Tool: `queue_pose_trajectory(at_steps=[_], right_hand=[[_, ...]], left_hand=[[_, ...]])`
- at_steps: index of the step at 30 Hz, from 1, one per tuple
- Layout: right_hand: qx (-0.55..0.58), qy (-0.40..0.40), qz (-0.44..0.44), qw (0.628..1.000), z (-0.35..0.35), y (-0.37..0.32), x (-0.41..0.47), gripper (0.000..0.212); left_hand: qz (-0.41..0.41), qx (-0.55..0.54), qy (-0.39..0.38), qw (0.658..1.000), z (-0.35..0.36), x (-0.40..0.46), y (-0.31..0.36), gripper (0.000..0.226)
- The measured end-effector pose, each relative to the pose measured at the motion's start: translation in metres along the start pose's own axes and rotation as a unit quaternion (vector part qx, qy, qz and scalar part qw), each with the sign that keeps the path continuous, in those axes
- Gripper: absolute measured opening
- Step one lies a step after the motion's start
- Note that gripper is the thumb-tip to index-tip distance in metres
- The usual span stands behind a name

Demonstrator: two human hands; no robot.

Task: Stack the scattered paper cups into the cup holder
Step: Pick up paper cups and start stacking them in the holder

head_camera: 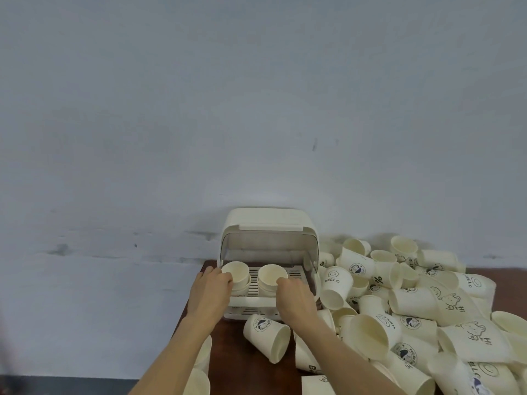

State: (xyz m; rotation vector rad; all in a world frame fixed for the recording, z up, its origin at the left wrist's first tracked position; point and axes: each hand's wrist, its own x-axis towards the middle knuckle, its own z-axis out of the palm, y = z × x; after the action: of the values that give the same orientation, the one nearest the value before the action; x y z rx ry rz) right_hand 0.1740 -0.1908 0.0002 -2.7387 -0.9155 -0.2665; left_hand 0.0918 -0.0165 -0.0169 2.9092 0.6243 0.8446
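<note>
Paper cups (pixel 427 315) are heaped on the brown table (pixel 228 352); two short stacks are gripped inside the open cup holder (pixel 265 232), one by the left hand (pixel 212 286), one by the right hand (pixel 293 295).

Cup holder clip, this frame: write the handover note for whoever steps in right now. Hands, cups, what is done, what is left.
Left hand: grips the left cup stack inside the cup holder.
Right hand: fingers curled on the right cup stack.
Holder: lid raised, standing at the table's back edge against the wall; two short upright stacks on its slatted tray.
Done: a few cups nested.
Left: the large loose pile right of the holder, plus a cup on its side in front of it.
</note>
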Motion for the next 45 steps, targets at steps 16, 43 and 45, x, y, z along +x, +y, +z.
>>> queue_pose_trajectory(at_steps=[16, 43, 45], right_hand=[[-0.011, -0.038, -0.022, 0.999, 0.005, 0.002, -0.006, 0.054], [-0.04, 0.066, 0.059, 0.995, -0.061, 0.144, -0.009, 0.043], [-0.056, 0.063, 0.05, 0.995, -0.057, 0.149, 0.002, 0.042]], left_hand=[[0.004, 0.052, -0.077, 0.996, -0.004, -0.006, 0.02, 0.029], [0.121, -0.151, -0.106, 0.975, 0.011, 0.02, 0.191, 0.034], [0.135, -0.136, -0.103, 0.976, 0.013, 0.028, 0.194, 0.033]])
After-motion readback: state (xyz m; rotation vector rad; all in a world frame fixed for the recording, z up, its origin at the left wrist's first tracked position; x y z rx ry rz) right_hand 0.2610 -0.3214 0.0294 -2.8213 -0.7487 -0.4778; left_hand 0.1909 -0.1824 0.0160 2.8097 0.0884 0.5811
